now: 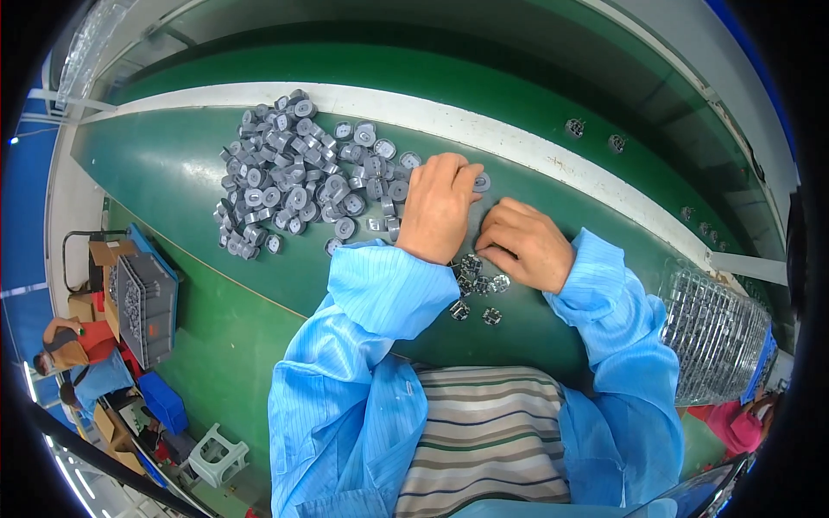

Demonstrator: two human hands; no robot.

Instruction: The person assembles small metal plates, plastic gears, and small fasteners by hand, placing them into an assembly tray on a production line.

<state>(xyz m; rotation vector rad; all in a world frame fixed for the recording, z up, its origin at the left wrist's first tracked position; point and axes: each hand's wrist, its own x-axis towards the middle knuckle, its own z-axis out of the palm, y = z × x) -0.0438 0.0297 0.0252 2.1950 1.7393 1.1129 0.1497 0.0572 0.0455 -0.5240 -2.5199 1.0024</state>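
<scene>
My left hand (439,209) bends beside a grey round part (482,182); my right curled hand (528,245) adjoins small round boards (481,284). Pinch contents: I cannot tell. Risk: left cuff (393,289), dragging, scatters boards.

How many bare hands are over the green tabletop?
2: the left hand beside the pile of grey round parts, the right hand beside the small silver-and-black parts. Some fingertips are hidden.

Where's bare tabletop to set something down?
Left of the heaped gray round parts, the green tabletop is bare to the white ledge; another bare wedge lies between right sleeve, ledge and clear trays. Crowded: the parts by the left hand, circuit boards by the right hand.
</scene>
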